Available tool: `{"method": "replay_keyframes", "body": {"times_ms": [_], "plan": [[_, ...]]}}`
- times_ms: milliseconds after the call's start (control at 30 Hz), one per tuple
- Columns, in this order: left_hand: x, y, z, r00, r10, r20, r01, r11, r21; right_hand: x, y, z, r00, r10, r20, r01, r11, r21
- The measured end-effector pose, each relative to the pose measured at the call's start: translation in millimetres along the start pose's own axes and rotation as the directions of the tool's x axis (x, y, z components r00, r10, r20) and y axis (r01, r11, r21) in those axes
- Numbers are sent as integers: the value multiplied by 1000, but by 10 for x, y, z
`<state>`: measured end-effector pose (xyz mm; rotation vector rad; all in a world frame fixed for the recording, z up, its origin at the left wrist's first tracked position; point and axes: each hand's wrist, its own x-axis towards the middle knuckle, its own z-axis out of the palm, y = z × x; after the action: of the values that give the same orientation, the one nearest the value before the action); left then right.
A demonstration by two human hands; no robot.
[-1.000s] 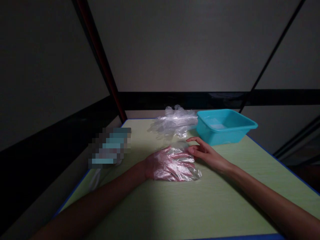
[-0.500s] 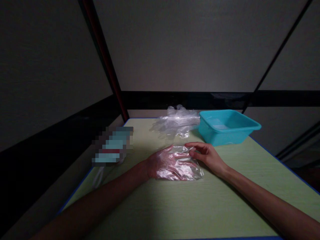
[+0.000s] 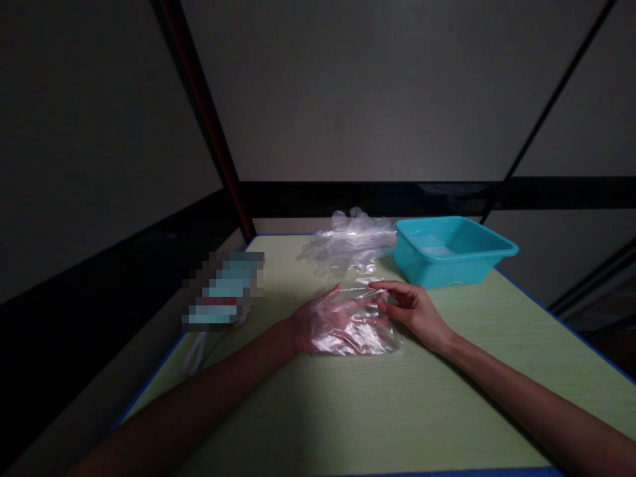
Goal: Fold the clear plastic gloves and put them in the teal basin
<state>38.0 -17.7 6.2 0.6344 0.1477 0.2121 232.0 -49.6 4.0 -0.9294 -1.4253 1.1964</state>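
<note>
Mid-surface [image 3: 348,417], the left hand [image 3: 332,324], fingers extended and gripping nothing, shows through the clear glove [image 3: 365,338]; at three o'clock the right hand [image 3: 416,315] pinches the glove's edge. From the glove, a plastic pile [image 3: 350,242] lies at twelve, a basin [image 3: 447,273] at two.

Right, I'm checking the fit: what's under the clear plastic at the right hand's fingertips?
The left hand shows through the clear plastic. Shiny creases obscure parts of its fingers; the tabletop directly behind it is hidden.
</note>
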Motion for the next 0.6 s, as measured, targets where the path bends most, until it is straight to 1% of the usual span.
{"method": "replay_keyframes", "body": {"times_ms": [67, 133, 233, 300, 333, 400, 467, 533, 600], "plan": [[2, -1, 6, 1000, 2, 5, -2, 1000, -13, -4, 7, -4, 1000, 12, 29, -13, 1000, 6], [6, 0, 8, 1000, -1, 5, 1, 1000, -18, 1, -2, -24, 999, 9, 48, -8, 1000, -23], [15, 0, 1, 1000, -9, -19, 9, 1000, -7, 53, -69, -83, 995, -80, 53, 88, 979, -182], [20, -5, -1, 999, -18, -38, 18, 1000, 2, 136, -157, -112, 986, -152, 71, 166, 936, -309], [21, -9, 2, 999, -23, -40, 23, 1000, 3, 195, -209, -112, 981, -170, 88, 191, 913, -359], [18, -15, 16, 999, -20, -38, 20, 1000, -3, 348, -319, -68, 971, -169, 169, 227, 878, -421], [10, -17, 41, 999, -18, -47, 18, 1000, -5, 527, -409, 37, 945, -87, 316, 232, 858, -458], [-2, -14, 71, 997, -21, -67, 22, 1000, 7, 703, -460, 183, 894, 17, 447, 205, 873, -442], [-13, -10, 94, 996, -31, -83, 33, 999, 23, 842, -469, 337, 826, 176, 536, 84, 901, -425]]}}
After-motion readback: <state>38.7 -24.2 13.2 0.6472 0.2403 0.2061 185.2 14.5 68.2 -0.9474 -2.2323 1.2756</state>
